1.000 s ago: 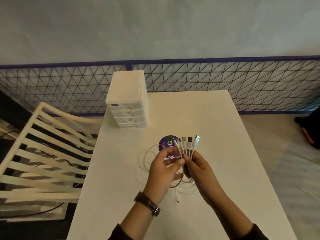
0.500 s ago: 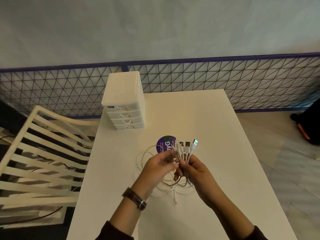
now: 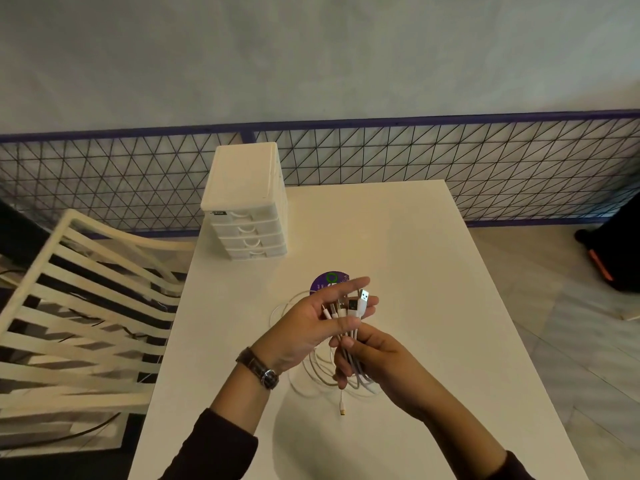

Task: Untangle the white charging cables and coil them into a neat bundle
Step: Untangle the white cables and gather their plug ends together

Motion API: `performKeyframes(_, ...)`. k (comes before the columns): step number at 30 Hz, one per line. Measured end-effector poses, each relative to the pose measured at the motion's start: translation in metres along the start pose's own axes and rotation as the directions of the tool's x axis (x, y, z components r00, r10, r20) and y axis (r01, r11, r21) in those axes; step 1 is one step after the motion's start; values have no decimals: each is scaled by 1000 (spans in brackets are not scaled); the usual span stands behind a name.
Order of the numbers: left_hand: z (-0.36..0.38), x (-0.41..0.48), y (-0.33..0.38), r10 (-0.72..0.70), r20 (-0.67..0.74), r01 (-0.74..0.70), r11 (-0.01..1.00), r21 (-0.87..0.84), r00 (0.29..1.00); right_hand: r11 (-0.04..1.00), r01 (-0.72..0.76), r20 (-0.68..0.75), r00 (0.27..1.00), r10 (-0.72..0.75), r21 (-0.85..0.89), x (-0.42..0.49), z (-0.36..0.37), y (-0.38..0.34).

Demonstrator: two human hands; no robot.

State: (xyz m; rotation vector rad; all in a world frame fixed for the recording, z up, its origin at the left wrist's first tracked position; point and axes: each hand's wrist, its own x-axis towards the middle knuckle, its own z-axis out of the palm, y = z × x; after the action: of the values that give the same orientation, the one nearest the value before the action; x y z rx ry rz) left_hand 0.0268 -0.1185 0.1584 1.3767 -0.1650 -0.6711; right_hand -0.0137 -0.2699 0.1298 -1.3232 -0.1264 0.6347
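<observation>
The white charging cables (image 3: 358,372) are partly up in the air and partly on the tabletop (image 3: 398,237), about in the middle of it and a bit toward the near edge. The left hand (image 3: 322,320) is turned palm up with its fingers stretched out. The plug ends (image 3: 356,303) lie in a row across those fingers, and the thumb seems to press them down so they stay put. The right hand (image 3: 374,355) is just below, with its fingers curled round the bunch of strands that hang from the plugs. The rest of the cables make loose rings on the tabletop under both hands, and one loose end (image 3: 343,412) with a tiny gold tip pokes out toward the near edge. I think the step now is lining up the plugs so all the cables start at the same spot. The winding has not begun, so the job looks about halfway. Next, one hand should keep a firm hold on the plugs while the other winds the long part round and round into even rings. The loose end could catch in the rings, so it needs care. A purple round sticker (image 3: 329,280) sits just past the hands, and a little box of drawers (image 3: 247,209) stands by the far left corner.
</observation>
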Motion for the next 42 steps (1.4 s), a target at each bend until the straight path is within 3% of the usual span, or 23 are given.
performKeyframes(6, -2, -2, 4, -5, -43, 7, 999, 43, 999, 996, -55, -12, 998, 54, -66, 1, -2, -5)
performKeyframes(14, 8, -3, -1, 45, -148, -37, 998, 53, 988, 986, -34, -103, 995, 18, -163, 2, 0, -9)
performKeyframes(20, 9, -2, -3, 48, -126, -52, 998, -22, 991, 991, -22, -93, 996, 10, -135, 2, -1, -8)
performKeyframes(25, 5, -3, 0, 48, -95, -55, 996, -68, 994, 1000, -18, -27, 999, 18, 7, 0, -2, -9)
performKeyframes(31, -1, -2, 1, 94, -132, -108, 988, -109, 987, 996, -32, 32, 999, 34, -81, 3, -6, -14)
performKeyframes(35, 2, 2, -2, 112, -154, -132, 983, -130, 982, 995, -28, 25, 999, 30, -91, 5, -8, -13)
performKeyframes(42, 0, 0, -3, 61, -76, -71, 987, -146, 995, 999, -26, -26, 999, 27, 44, 9, -7, -7)
